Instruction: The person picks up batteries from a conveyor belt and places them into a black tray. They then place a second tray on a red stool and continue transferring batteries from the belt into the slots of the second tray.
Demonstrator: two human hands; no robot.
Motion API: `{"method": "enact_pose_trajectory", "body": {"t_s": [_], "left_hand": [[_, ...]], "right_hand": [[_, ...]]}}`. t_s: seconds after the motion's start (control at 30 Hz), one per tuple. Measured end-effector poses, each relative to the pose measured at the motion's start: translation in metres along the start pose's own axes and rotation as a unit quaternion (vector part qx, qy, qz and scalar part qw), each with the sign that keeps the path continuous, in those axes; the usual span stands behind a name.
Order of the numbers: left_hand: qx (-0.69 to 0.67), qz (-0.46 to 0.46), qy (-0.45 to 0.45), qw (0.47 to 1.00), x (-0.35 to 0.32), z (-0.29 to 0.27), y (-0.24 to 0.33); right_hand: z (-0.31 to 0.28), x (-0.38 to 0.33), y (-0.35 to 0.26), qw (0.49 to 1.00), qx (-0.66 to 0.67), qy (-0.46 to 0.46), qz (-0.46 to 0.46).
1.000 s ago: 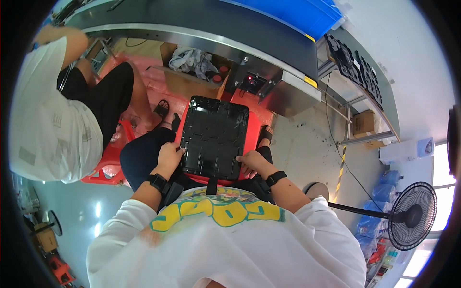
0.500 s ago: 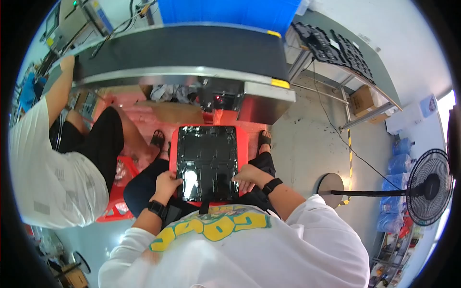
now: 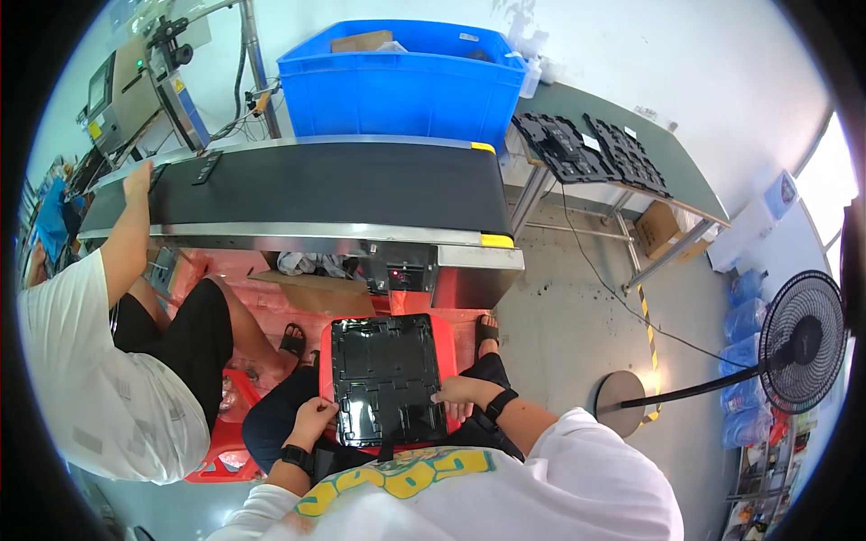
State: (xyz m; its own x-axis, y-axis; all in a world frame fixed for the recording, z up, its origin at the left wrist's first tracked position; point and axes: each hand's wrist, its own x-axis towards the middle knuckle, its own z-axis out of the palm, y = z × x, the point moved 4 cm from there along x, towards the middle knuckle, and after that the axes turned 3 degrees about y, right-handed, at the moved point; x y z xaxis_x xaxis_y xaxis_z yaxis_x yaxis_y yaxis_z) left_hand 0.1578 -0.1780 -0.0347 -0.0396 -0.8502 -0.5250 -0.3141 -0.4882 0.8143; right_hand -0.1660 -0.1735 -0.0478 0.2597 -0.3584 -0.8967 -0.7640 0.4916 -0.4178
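Observation:
A glossy black moulded plastic tray [image 3: 388, 374] with shallow recesses lies in front of me on a red stool [image 3: 445, 347] between my knees. Its left edge, close to the near corner, is pinched by my left hand [image 3: 314, 420], thumb and fingers together. On the opposite side, my right hand [image 3: 460, 395] grips the right edge, thumb on top and the other fingers curled lower down. Parts of the fingers are hidden at the tray's edges. Light glares off the tray's near left area.
Ahead runs a conveyor belt [image 3: 334, 187] carrying a small black strip [image 3: 207, 169]. At left, a seated co-worker's hand [image 3: 138, 180] reaches onto it. Beyond stands a blue bin [image 3: 397, 95]. Black trays [image 3: 564, 149] lie on the right-hand table; a fan [image 3: 803, 343] stands far right.
My view has tilted upward, so the conveyor, bin and tray sit lower in the picture. Both my hands stay at the tray's edges.

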Motion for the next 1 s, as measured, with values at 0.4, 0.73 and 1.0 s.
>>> {"method": "enact_pose_trajectory", "body": {"t_s": [0.4, 0.73, 1.0], "left_hand": [[0.002, 0.003, -0.003, 1.000, -0.001, -0.010, -0.001], [0.206, 0.119, 0.063, 0.969, -0.002, -0.009, 0.000], [0.313, 0.098, -0.077, 0.942, -0.015, -0.008, 0.028]], "right_hand": [[-0.023, -0.024, -0.025, 0.962, -0.260, 0.084, -0.025], [-0.105, -0.284, -0.246, 0.907, -0.221, 0.121, -0.336], [-0.209, -0.256, -0.373, 0.729, -0.281, 0.474, -0.405]]}}
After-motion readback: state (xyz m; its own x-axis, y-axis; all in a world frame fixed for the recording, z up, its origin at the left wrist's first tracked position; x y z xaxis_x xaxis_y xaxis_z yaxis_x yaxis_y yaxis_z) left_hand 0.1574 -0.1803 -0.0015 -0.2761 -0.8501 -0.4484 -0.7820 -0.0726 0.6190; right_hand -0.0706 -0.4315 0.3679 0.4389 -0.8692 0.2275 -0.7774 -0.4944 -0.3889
